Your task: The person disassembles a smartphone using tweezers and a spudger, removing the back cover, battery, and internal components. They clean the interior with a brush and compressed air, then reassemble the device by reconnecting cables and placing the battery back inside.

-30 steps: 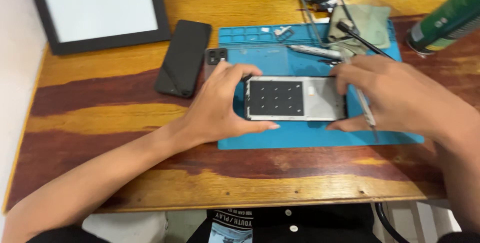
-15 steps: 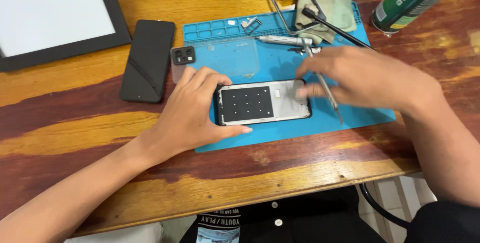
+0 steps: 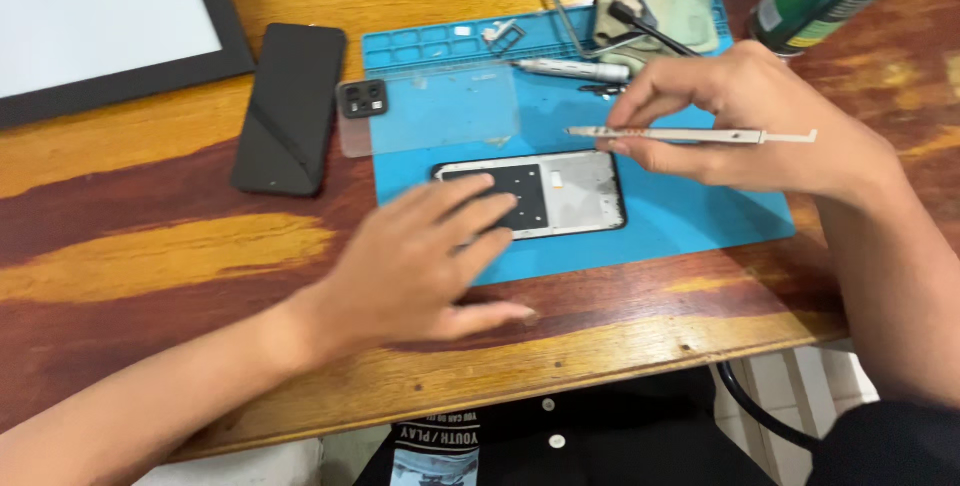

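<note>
The opened phone frame (image 3: 530, 195) lies flat on the blue mat (image 3: 700, 216); the left hand (image 3: 420, 261), fingers spread, rests on its near end; the right hand (image 3: 745, 116) pinches a thin white strip (image 3: 690, 134) above it; a loose grip could let the strip drop onto the frame.

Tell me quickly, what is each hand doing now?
Left hand: open, fingers spread, resting on the phone frame.
Right hand: closed on a thin white strip tool.

Single head view, steeply down and close over the wooden desk (image 3: 150, 256).
</note>
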